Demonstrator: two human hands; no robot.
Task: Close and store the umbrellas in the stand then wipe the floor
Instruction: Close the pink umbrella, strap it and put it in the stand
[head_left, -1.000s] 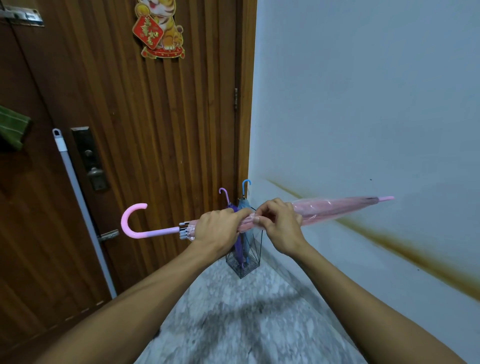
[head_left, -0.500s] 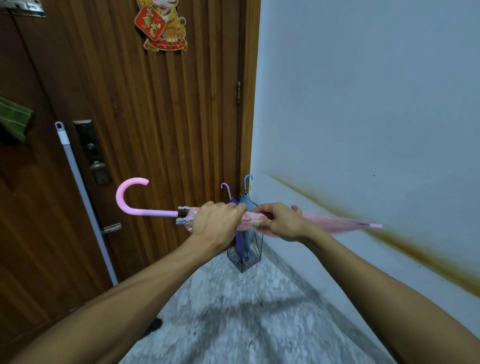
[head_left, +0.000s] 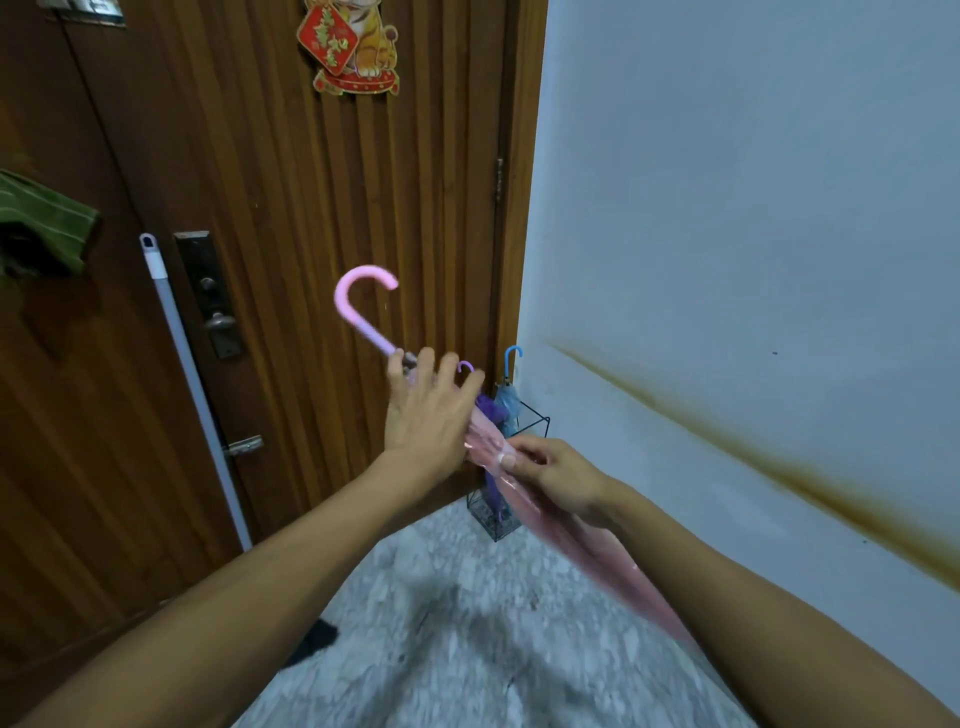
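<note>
Pink umbrella (head_left: 519, 486) closed, tilted, hooked handle up-left, tip down-right over marble floor (head_left: 467, 649). Left hand (head_left: 428, 410) against upper canopy near handle, fingers spread fairly straight. Right hand (head_left: 553, 475) pinches folded canopy mid-length, fingers curled. Wire stand (head_left: 530, 426) in corner behind hands, holding purple umbrella (head_left: 488, 405) and blue umbrella (head_left: 508, 395).

The tiger decoration (head_left: 353, 49) on the door (head_left: 291, 218) carries a red diamond with gold characters, too blurred to read. No other text is legible.
</note>
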